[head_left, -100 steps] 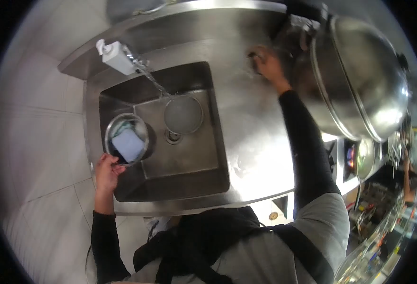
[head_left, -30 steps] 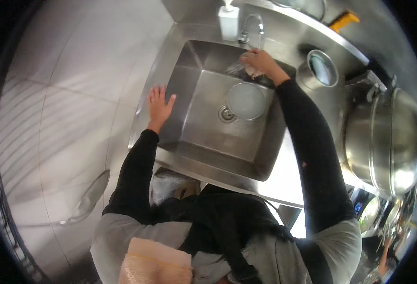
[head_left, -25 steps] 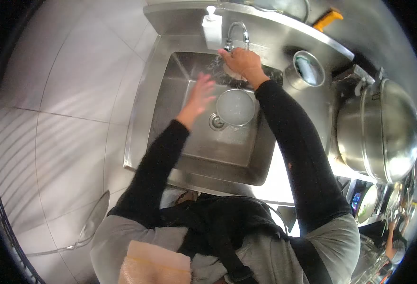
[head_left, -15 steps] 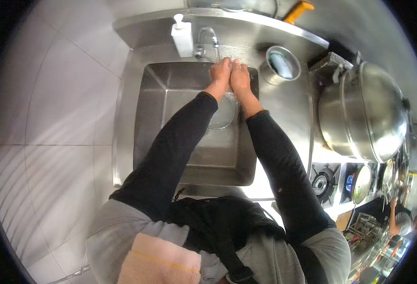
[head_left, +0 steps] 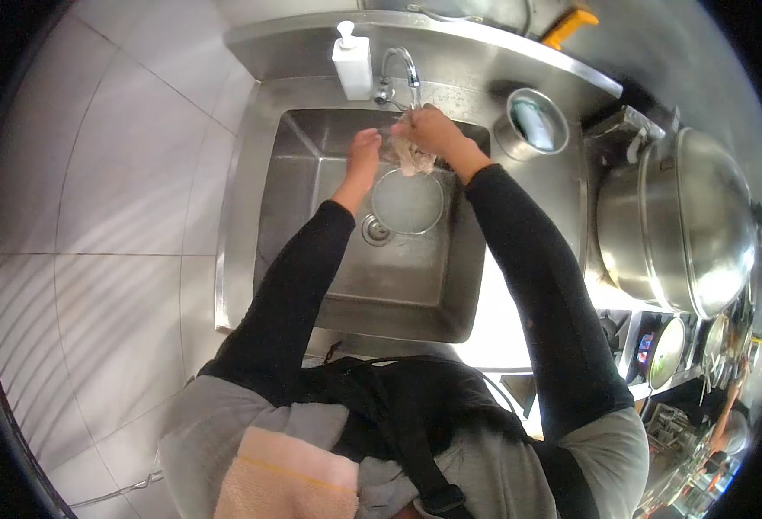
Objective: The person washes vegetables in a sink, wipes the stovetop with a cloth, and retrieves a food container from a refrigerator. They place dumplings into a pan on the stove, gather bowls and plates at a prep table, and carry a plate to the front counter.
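Crumpled beige bundle (head_left: 414, 159), thin and limp, hangs pinched in your right hand's (head_left: 437, 134) curled fingers, under the curved metal faucet (head_left: 400, 55) over the smooth steel sink (head_left: 390, 285). Your left hand's (head_left: 364, 157) blurred fingers bend nearby; their grip can't be told.

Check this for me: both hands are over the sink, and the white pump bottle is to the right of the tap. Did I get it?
Not quite: the head view shows the white pump bottle to the left of the tap. The left hand and right hand are indeed over the sink.
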{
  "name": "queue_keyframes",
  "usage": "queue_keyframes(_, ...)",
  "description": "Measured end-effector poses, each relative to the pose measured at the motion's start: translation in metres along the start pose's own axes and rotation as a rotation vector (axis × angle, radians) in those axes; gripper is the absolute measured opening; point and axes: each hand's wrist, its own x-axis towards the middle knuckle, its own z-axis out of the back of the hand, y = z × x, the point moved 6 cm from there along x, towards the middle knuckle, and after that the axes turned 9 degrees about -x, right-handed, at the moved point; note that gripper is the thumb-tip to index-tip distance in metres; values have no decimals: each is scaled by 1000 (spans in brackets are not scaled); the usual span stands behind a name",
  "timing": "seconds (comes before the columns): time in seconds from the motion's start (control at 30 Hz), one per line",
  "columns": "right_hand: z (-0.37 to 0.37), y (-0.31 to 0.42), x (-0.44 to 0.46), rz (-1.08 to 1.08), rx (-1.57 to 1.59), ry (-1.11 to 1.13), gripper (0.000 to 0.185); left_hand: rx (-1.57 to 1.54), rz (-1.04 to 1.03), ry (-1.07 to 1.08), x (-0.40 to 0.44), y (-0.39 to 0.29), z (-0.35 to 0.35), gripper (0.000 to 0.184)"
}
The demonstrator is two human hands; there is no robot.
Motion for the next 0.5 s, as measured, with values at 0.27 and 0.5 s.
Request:
queue_keyframes(0.27, -4, 21, 27, 96, 376, -28, 47, -430, 265, 213, -51, -50, -31, 61)
queue_keyframes(0.5, -29, 2, -12, -510, 1130, 235, 46, -667, -6, 290, -52, -67, -41, 52)
